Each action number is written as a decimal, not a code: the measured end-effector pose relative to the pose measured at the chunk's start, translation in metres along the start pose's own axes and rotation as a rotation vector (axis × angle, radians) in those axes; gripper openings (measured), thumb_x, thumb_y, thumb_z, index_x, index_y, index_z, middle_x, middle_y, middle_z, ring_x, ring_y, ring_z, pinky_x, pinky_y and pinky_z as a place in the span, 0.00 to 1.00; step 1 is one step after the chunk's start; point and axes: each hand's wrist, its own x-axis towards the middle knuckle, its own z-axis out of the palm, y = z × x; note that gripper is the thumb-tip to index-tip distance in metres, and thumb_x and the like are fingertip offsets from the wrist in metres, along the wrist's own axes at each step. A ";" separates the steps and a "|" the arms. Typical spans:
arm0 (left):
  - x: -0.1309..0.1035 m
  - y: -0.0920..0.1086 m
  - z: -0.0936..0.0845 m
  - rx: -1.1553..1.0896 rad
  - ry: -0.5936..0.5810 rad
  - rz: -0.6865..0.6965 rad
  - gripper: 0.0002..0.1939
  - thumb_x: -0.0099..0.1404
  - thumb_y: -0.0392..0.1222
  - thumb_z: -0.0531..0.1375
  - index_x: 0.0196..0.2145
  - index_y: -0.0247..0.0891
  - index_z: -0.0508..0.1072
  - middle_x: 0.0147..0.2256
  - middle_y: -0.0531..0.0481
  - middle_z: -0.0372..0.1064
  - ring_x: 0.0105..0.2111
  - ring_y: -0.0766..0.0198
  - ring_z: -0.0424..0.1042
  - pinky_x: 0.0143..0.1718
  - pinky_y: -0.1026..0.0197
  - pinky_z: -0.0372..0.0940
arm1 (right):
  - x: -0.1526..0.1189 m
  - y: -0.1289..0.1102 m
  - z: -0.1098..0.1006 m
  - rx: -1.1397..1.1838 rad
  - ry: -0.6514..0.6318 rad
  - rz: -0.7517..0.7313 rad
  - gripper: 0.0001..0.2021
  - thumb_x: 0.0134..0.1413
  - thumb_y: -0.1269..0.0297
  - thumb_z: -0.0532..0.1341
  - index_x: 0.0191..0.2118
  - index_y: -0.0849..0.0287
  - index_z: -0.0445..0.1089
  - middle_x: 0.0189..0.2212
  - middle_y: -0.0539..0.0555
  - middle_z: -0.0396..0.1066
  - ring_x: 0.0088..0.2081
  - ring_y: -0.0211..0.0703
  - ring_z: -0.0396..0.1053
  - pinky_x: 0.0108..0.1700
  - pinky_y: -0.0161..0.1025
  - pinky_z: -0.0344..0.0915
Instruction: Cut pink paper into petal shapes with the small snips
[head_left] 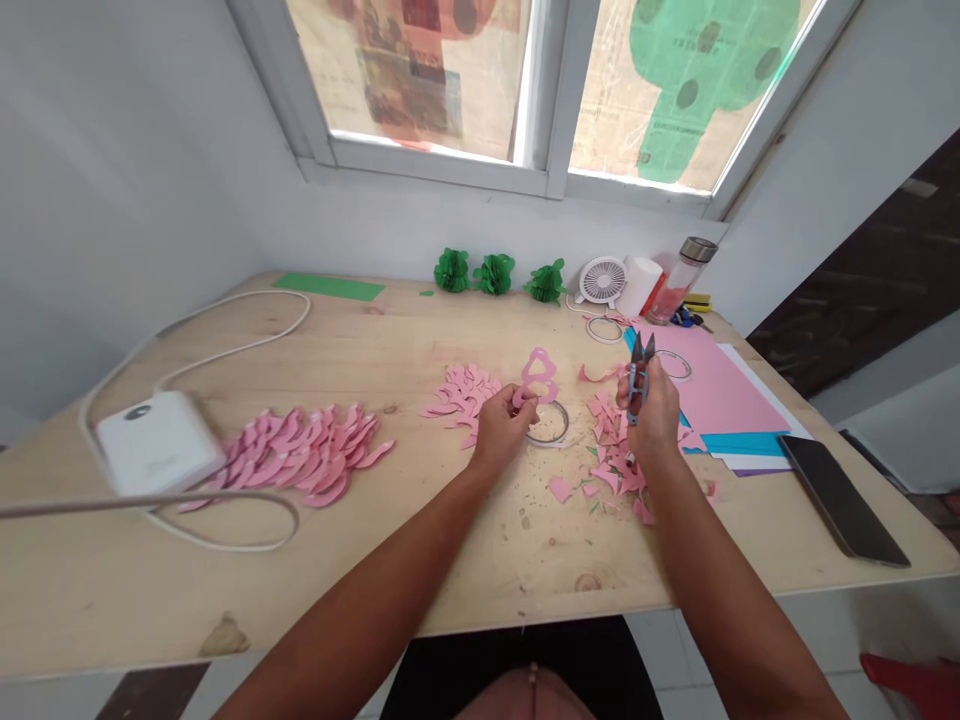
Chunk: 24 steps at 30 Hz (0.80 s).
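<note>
Between its fingertips, my left hand pinches a pink paper cutout with holes in it, raised above the middle of the table. Behind that hand, a roll of tape lies flat on the wood. My right hand is closed round small metal snips, their blades pointing up and apart, away from the cutout. Pink scraps lie beneath and beside my right hand. A small pile of pink cut pieces sits just left of my left hand.
A larger pile of curved pink pieces lies left, beside a white power bank with a cable. Coloured sheets and a phone are right. Green paper ornaments, a fan and a bottle stand along the back.
</note>
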 end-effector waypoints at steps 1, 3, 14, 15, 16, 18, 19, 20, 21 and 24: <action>0.000 -0.001 0.000 -0.002 -0.002 0.000 0.06 0.52 0.41 0.58 0.26 0.36 0.69 0.19 0.54 0.66 0.19 0.69 0.64 0.22 0.67 0.60 | -0.002 0.004 0.000 -0.035 -0.041 0.005 0.19 0.49 0.46 0.56 0.29 0.59 0.64 0.14 0.44 0.60 0.15 0.30 0.54 0.16 0.30 0.49; 0.001 -0.002 -0.001 -0.009 0.001 -0.006 0.06 0.52 0.41 0.58 0.27 0.36 0.70 0.20 0.54 0.66 0.19 0.69 0.64 0.21 0.67 0.60 | -0.003 0.010 -0.001 -0.151 -0.127 0.012 0.17 0.48 0.47 0.56 0.28 0.59 0.65 0.14 0.44 0.58 0.15 0.30 0.52 0.17 0.30 0.47; 0.004 0.001 -0.002 -0.097 0.056 -0.061 0.06 0.51 0.41 0.59 0.26 0.35 0.68 0.18 0.54 0.66 0.17 0.71 0.63 0.20 0.68 0.60 | -0.012 0.004 -0.008 -1.229 -0.698 -0.140 0.09 0.51 0.62 0.52 0.24 0.57 0.64 0.18 0.48 0.62 0.22 0.36 0.58 0.25 0.32 0.48; 0.004 0.001 -0.002 -0.100 0.057 -0.062 0.06 0.51 0.41 0.59 0.26 0.35 0.68 0.18 0.54 0.66 0.17 0.71 0.63 0.20 0.68 0.60 | -0.013 0.003 -0.008 -1.260 -0.744 -0.142 0.09 0.51 0.63 0.52 0.24 0.57 0.64 0.19 0.49 0.63 0.23 0.37 0.59 0.25 0.32 0.48; 0.004 0.001 -0.002 -0.102 0.060 -0.063 0.06 0.51 0.41 0.59 0.26 0.35 0.69 0.18 0.54 0.66 0.17 0.71 0.63 0.20 0.68 0.60 | -0.014 0.002 -0.007 -1.284 -0.792 -0.138 0.09 0.50 0.63 0.52 0.25 0.58 0.64 0.20 0.49 0.64 0.23 0.37 0.59 0.25 0.32 0.48; 0.005 0.001 -0.003 -0.110 0.066 -0.071 0.06 0.51 0.41 0.59 0.26 0.35 0.68 0.17 0.54 0.66 0.17 0.71 0.63 0.20 0.68 0.61 | -0.013 0.001 -0.008 -1.322 -0.868 -0.126 0.07 0.50 0.63 0.53 0.26 0.58 0.65 0.21 0.50 0.66 0.24 0.37 0.60 0.25 0.32 0.48; 0.005 0.001 -0.003 -0.117 0.068 -0.078 0.06 0.51 0.41 0.59 0.26 0.35 0.68 0.17 0.54 0.66 0.17 0.71 0.63 0.20 0.67 0.61 | -0.013 0.001 -0.008 -1.335 -0.897 -0.120 0.07 0.49 0.63 0.54 0.27 0.58 0.66 0.22 0.50 0.66 0.25 0.37 0.61 0.26 0.32 0.48; 0.005 0.001 -0.003 -0.126 0.070 -0.087 0.06 0.51 0.41 0.59 0.26 0.35 0.68 0.18 0.54 0.66 0.17 0.71 0.63 0.20 0.67 0.61 | -0.012 0.002 -0.009 -1.345 -0.921 -0.114 0.07 0.49 0.63 0.54 0.28 0.58 0.66 0.22 0.50 0.67 0.25 0.37 0.61 0.26 0.32 0.48; 0.006 0.001 -0.003 -0.137 0.072 -0.096 0.06 0.51 0.41 0.59 0.26 0.35 0.68 0.17 0.54 0.66 0.16 0.71 0.63 0.20 0.67 0.61 | -0.011 0.002 -0.010 -1.353 -0.939 -0.109 0.06 0.49 0.63 0.54 0.29 0.58 0.66 0.22 0.50 0.67 0.25 0.37 0.61 0.26 0.32 0.48; 0.007 0.001 -0.003 -0.168 0.075 -0.118 0.07 0.50 0.41 0.59 0.26 0.35 0.68 0.17 0.55 0.65 0.16 0.70 0.63 0.19 0.67 0.61 | -0.010 0.005 -0.012 -1.364 -0.980 -0.093 0.05 0.49 0.65 0.55 0.31 0.58 0.67 0.23 0.50 0.68 0.25 0.37 0.62 0.26 0.32 0.49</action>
